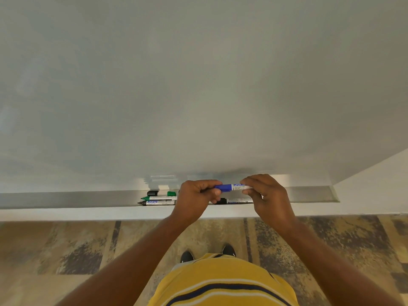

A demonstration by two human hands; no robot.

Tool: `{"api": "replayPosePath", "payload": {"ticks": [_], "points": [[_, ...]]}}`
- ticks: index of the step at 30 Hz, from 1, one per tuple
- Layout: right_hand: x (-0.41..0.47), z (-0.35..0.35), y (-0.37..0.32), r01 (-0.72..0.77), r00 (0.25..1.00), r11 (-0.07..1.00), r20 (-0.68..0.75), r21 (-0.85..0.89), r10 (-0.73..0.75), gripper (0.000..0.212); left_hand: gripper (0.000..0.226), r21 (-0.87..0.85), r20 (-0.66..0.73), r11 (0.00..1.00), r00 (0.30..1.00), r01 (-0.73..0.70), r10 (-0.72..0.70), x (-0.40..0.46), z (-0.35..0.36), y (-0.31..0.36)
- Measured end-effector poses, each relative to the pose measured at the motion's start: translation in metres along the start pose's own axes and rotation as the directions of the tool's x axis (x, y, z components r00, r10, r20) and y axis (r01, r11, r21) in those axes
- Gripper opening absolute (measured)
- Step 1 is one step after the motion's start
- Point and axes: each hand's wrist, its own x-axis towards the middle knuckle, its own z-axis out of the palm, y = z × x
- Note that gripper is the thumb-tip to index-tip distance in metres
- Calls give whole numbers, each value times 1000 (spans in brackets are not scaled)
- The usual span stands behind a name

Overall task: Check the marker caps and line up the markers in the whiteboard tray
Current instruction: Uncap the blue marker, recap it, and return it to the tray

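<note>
I hold a blue marker [231,187] level, just above the metal whiteboard tray [77,198]. My left hand [196,195] grips its blue cap end and my right hand [262,191] pinches its white barrel. In the tray to the left lie a loose black cap [153,193], a loose green cap [171,193], an uncapped green marker [160,198] and an uncapped black-tipped marker [157,202]. Another marker with a black cap [234,201] lies in the tray under my hands, partly hidden.
The whiteboard [198,85] fills the upper view. The tray ends at the right [333,194] beside a white wall. A white ledge [88,214] runs below the tray, above a patterned floor [66,250].
</note>
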Motion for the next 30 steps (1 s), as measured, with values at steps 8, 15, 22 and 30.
{"api": "replayPosePath", "payload": {"ticks": [8,15,22,30], "points": [[-4,28,38,-65,984,993,159,-101,81,37,24,187,-41,982,999,22,-15,20,13,-24],[-16,63,62,-242,940,941,182,-238,287,32,26,424,-139,902,990,79,-22,14,7,-61],[-11,76,65,-233,919,941,262,-246,296,31,31,718,-83,696,993,0,85,5,-4,-87],[-14,77,67,-216,913,936,283,-279,295,35,28,761,-91,649,990,-2,111,-6,-23,-104]]}}
